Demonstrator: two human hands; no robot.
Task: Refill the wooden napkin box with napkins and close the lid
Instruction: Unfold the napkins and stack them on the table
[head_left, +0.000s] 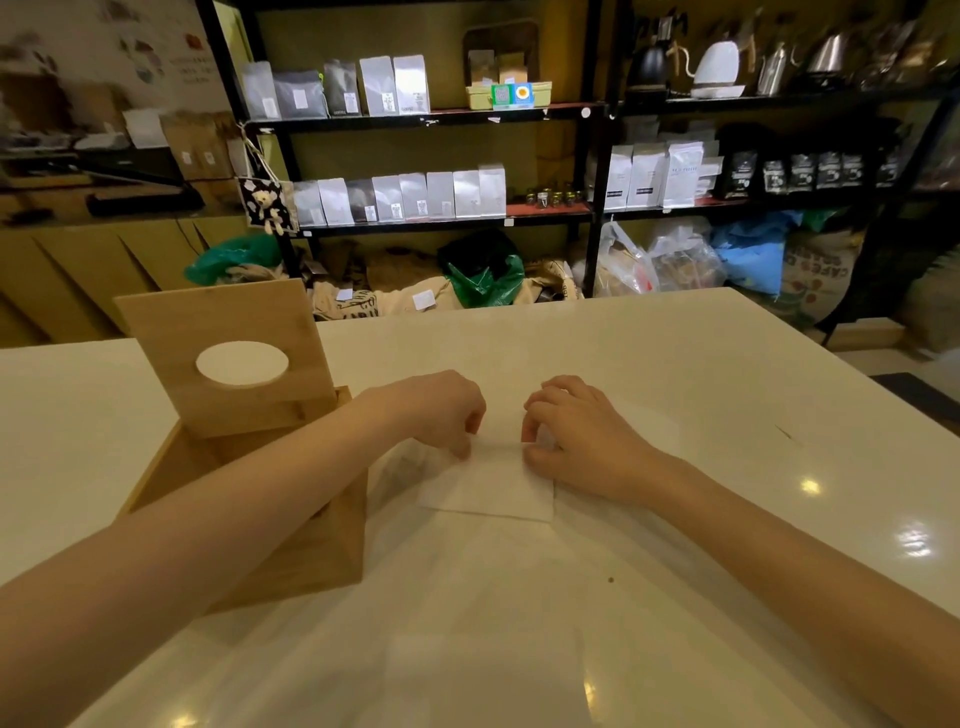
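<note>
White napkin (485, 486) flat on pale glossy surface (675, 364), hard to separate from it: far edge and right side melt into the sheen, only near edge and near-right corner crisp. Possibly more than one sheet, cannot tell. Left hand (441, 410) with fingers curled down, tips pinching napkin's far-left part; fingertips themselves hidden under knuckles. Right hand (576, 431) likewise curled, thumb and fingers pressing and pinching far-right edge; exact grip partly masked by own fingers. Both forearms cut off at bottom frame corners.

Wooden box (291, 551) just left of napkin, light bamboo-coloured, square-sided, open at top. Inside mostly hidden behind left forearm crossing over it, so contents cannot be told. Lid (228, 322) standing upright at box's far edge, tilted slightly back, with oval hole (242, 364) through the middle showing pale surface behind.

Beyond surface, black shelves (436, 117) with rows of silver and white bags (395, 85), kettles at upper right, labels blurred and unreadable.
</note>
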